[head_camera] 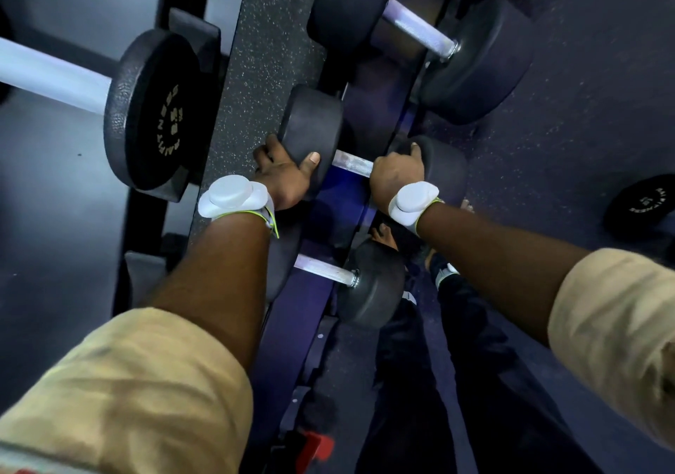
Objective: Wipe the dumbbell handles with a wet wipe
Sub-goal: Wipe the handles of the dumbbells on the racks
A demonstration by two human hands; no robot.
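The left hand [283, 178] curls fingers and thumb round one matte black drum-shaped head of the dumbbell [314, 126], which lies across the purple rack [288, 327], its knurled silver handle [352, 163] running left to right into the right hand [396, 178], wrapped round its far end.

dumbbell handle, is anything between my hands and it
Nothing visible does. The right hand grips the handle at its right end, the left hand grips the left head, and bare handle shows between them.
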